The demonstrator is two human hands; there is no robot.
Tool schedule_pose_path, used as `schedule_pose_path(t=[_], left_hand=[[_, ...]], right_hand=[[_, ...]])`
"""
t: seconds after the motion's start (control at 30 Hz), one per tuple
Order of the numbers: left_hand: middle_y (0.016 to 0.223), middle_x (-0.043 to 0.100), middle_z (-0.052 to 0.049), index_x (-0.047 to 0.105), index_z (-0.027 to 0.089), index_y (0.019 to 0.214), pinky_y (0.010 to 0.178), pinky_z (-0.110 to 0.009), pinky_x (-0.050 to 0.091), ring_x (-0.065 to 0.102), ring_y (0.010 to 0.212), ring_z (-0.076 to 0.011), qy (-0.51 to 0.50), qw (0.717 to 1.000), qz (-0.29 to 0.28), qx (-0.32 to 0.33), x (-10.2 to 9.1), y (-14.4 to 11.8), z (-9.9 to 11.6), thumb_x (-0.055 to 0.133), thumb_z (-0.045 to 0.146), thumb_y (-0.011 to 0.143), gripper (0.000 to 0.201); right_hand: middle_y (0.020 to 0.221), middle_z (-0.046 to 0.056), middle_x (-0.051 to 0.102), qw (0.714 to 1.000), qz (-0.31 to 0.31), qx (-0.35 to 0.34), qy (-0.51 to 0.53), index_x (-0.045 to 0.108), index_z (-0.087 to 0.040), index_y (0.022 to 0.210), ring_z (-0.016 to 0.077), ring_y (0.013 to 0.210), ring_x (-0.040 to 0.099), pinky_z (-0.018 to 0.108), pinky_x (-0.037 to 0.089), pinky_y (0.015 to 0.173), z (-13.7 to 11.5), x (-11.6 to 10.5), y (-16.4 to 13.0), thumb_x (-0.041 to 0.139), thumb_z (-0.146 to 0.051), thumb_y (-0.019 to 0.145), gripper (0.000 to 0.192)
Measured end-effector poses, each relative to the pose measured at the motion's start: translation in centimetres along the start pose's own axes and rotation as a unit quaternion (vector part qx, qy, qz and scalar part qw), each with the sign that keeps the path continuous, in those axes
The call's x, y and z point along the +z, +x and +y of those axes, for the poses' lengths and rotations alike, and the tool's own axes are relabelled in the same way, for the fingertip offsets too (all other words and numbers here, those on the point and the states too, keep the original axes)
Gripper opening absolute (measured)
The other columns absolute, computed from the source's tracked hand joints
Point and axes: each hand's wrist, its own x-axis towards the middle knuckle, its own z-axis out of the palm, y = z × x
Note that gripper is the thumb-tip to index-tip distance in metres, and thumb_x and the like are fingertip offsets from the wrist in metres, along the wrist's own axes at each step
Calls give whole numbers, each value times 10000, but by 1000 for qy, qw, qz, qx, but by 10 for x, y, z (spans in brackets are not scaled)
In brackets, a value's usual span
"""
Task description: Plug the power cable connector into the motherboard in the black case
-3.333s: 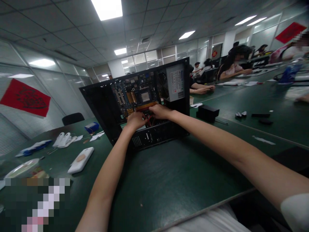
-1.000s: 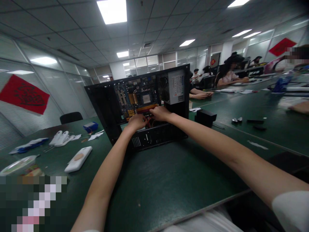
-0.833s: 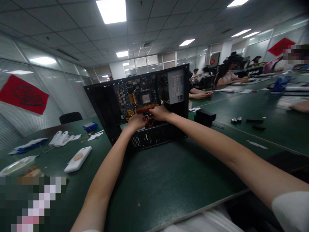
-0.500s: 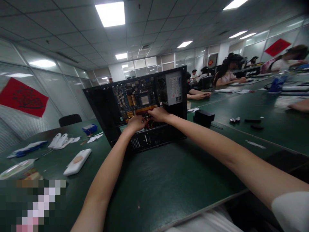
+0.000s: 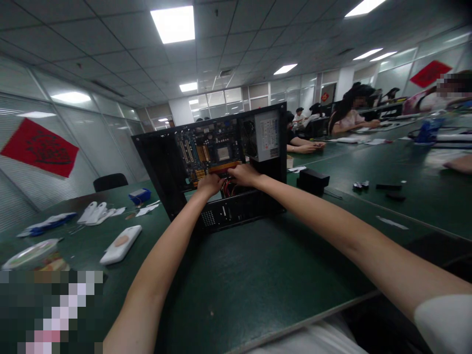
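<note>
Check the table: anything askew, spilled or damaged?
No spill or damage stands out. The case looks skewed, though lens distortion may cause that. Slightly odd: a tub shares the table with an exposed motherboard, and two black pieces lie loose at right. The lower-left corner is pixelated, so unclear.

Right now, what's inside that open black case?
A circuit board, a grey power unit and red wires. The left hand and right hand hide whatever lies behind them.
</note>
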Motion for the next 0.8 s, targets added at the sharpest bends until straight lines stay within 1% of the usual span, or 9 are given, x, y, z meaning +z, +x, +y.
schedule_pose_path(t=[0.23,0.4,0.57,0.67,0.73,0.8], left_hand=[[1230,733,-166,767,219,1160,938,-390,541,684,1170,-319,-20,1000,-15,6,0,4,-2,398,552,1023,515],[1227,733,-177,758,200,1172,948,-397,539,675,1186,-322,-20,999,-25,-2,-3,2,0,393,562,1025,535],[1222,736,-166,771,216,1133,958,-408,536,676,1183,-326,-35,999,-15,-6,-2,2,-1,419,572,1016,514],[1205,742,-169,770,195,1129,936,-416,548,686,1160,-339,-30,999,-9,9,3,5,-4,424,552,1017,510],[1205,741,-175,770,178,1129,930,-422,553,686,1156,-349,-26,999,-7,21,6,8,-5,421,538,1020,513],[1213,738,-179,771,180,1134,930,-425,553,685,1160,-354,-29,999,-2,18,9,9,-6,427,537,1019,509]], right_hand=[[1193,189,734,1000,-2,5,-5,659,-162,1265,325,1097,690,347,485,805,1,1,1,592,-405,972,387],[1186,201,733,1000,-7,18,1,666,-154,1262,326,1094,691,362,500,824,-1,-1,2,593,-431,971,409],[1220,184,727,999,-11,34,25,686,-176,1248,314,1110,689,344,502,842,-3,-2,-1,633,-410,951,383],[1188,170,741,998,-15,53,36,709,-170,1208,300,1078,701,340,500,849,-3,-1,-6,592,-360,964,331],[1177,160,747,997,-17,59,40,716,-166,1202,290,1067,705,333,499,841,-2,0,-9,551,-324,973,323],[1188,149,747,997,-16,61,45,718,-172,1213,283,1074,703,324,497,826,-1,0,-11,507,-289,982,334]])
